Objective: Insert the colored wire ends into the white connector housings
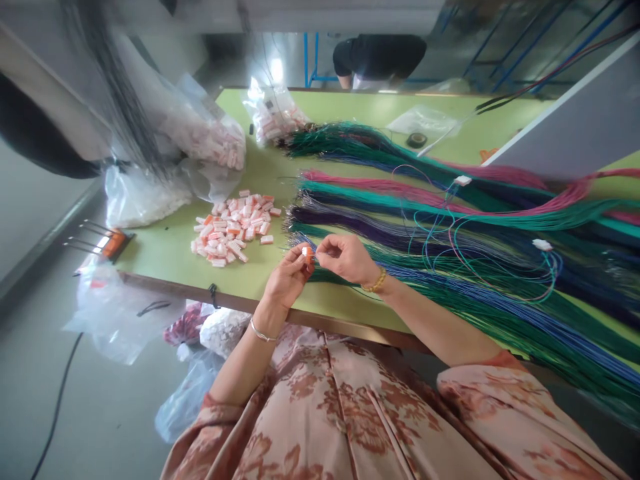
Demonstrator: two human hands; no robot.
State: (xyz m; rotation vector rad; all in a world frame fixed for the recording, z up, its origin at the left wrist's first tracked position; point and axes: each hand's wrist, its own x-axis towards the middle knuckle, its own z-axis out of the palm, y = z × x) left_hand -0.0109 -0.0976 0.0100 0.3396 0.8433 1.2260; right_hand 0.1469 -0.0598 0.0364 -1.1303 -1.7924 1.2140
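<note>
My left hand (290,275) pinches a small white-and-orange connector housing (307,252) above the front edge of the table. Close beside it, my right hand (346,259) has its thumb and fingertips pressed together at the connector's right side. A thin wire seems to be in that pinch, too fine to make out well. A heap of similar connector housings (235,227) lies to the left of my hands. Bundles of green, blue, purple and pink wires (360,223) stretch across the table to the right, their tips near my hands.
White connectors with wires (463,181) rest on the bundles. Plastic bags of housings (273,117) stand at the back left. A pronged orange holder (114,244) sits at the left corner. A roll of black tape (416,140) lies farther back. Another person (380,57) is beyond the table (270,287).
</note>
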